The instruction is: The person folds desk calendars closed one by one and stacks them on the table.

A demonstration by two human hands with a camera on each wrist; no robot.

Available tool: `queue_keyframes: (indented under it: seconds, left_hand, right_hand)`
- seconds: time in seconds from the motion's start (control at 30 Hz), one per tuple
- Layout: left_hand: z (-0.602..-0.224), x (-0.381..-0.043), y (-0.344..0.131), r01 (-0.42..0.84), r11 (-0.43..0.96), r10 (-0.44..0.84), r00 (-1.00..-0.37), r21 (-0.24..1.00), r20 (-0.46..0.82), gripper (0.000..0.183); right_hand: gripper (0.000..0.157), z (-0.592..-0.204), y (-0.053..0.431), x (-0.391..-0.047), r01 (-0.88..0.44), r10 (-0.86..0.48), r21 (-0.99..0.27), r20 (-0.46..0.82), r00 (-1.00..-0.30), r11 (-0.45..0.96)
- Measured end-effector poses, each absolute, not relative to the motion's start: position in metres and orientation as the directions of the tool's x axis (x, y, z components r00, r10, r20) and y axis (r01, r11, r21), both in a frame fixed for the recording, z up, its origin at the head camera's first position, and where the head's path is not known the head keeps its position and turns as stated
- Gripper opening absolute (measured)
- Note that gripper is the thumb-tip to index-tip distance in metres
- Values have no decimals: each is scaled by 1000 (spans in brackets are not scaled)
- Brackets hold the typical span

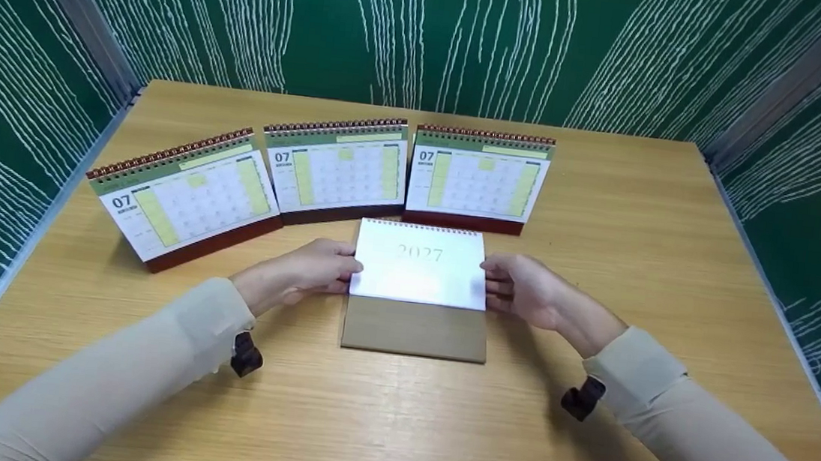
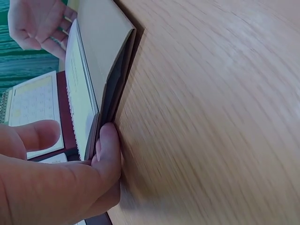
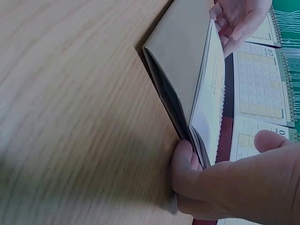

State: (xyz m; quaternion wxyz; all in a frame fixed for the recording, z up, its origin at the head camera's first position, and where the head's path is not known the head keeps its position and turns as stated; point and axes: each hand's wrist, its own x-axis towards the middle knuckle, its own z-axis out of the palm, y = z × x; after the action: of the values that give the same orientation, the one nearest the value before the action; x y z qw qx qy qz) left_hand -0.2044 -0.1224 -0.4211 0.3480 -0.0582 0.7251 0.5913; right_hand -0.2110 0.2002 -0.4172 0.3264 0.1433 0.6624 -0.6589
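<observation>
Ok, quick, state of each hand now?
Left hand: holding the 2027 desk calendar at its left side.
Right hand: holding it at the right side.

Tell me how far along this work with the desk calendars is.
Apparently done: three green-and-white spiral-bound paper calendars stand propped up, showing 07. In hand: a white-covered spiral-bound 2027 calendar with a tan folded base lies low, the left hand and right hand at its sides. Left, probably: standing it up and turning past its 2027 cover.

Faces forward and down over the table (image 1: pixel 399 425) from the head; from each wrist, looks closely across at the 2027 calendar (image 1: pixel 419 276), shared at head-frame centre.
</observation>
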Motion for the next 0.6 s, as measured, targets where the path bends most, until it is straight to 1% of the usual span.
queue_keyframes:
  seconds: [0.17,0.3,0.43,0.6]
  left_hand:
    - [-419,-203,-121,-504,298,321,-747,811,-582,54]
    - [-418,-203,-120,-510,292,319,-746,809,-585,49]
    - [-418,-203,-121,-540,254,312,-740,803,-596,42]
    - [-418,-204,-121,-579,177,311,-734,796,-603,42]
  right_hand:
    - [12,-417,196,-209,632,-209,-771,-632,-746,77]
    - [13,-415,193,-208,651,-185,-757,-649,-738,60]
    - [13,-413,193,-209,663,-185,-748,-658,-730,41]
    - [10,-414,194,-209,672,-184,-741,-662,-727,9]
